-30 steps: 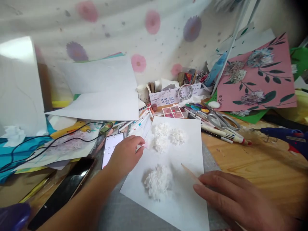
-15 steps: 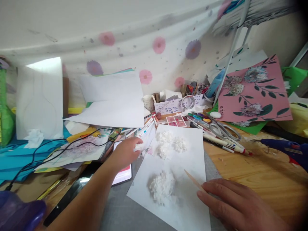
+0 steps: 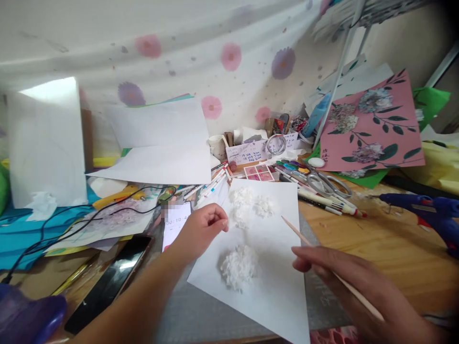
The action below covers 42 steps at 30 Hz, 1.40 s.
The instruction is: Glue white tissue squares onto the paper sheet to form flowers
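A thin pointed wooden stick [image 3: 294, 229] is held in my right hand [image 3: 344, 272], its tip above the right part of a white sheet [image 3: 276, 291]. My left hand [image 3: 206, 227] is at the sheet's left edge with its fingers curled together; whatever they pinch, if anything, is too small to make out. On the sheet lies a large ruffled white paper flower [image 3: 239, 267]. Several smaller white clusters [image 3: 264, 206] sit near the sheet's top. A grey mat [image 3: 211, 310] lies underneath.
A lit phone [image 3: 175, 222] and a dark phone [image 3: 111, 282] lie to the left. Scissors [image 3: 326, 184], pens and a blue glue gun [image 3: 412, 203] are at the right. A pink flower picture [image 3: 376, 129] leans behind them. Black cables cross the left side.
My left hand has moved right to the sheet's edge, and the white scrap seen in it is no longer visible. My right hand has raised the stick, its tip now higher and further right.
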Tool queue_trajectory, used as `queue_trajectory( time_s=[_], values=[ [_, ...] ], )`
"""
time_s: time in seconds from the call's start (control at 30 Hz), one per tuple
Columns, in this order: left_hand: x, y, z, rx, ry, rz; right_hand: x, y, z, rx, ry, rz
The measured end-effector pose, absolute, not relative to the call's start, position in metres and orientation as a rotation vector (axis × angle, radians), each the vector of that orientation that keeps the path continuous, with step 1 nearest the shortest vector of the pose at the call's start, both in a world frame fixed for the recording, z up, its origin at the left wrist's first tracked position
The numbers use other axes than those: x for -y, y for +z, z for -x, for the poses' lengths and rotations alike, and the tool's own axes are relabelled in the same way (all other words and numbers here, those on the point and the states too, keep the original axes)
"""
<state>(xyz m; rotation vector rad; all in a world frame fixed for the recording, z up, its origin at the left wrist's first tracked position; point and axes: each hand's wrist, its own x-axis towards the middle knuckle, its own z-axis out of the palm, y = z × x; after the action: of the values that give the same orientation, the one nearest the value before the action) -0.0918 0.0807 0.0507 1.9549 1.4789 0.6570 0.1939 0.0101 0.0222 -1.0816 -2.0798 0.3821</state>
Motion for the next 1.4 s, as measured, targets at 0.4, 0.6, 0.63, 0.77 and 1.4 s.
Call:
queue_trajectory(
  time_s=[0.4, 0.6, 0.63, 0.77, 1.4],
  values=[
    [-0.079, 0.043, 0.088, -1.712, 0.561, -2.258, -0.047, 0.025, -0.156, 1.839, 0.681, 1.203],
    [-0.093, 0.045, 0.115, -1.578, 0.363, -2.349, -0.049, 0.028, -0.164, 1.882, 0.67, 1.179],
    [-0.093, 0.045, 0.116, -1.508, 0.334, -2.381, -0.048, 0.027, -0.166, 1.893, 0.664, 1.18],
    [-0.092, 0.045, 0.114, -1.389, 0.266, -2.43, -0.046, 0.024, -0.171, 1.928, 0.657, 1.166],
    [-0.088, 0.066, 0.128, -1.347, -0.048, -2.378, -0.035, 0.022, -0.158, 1.907, 0.881, 1.178]
  ],
)
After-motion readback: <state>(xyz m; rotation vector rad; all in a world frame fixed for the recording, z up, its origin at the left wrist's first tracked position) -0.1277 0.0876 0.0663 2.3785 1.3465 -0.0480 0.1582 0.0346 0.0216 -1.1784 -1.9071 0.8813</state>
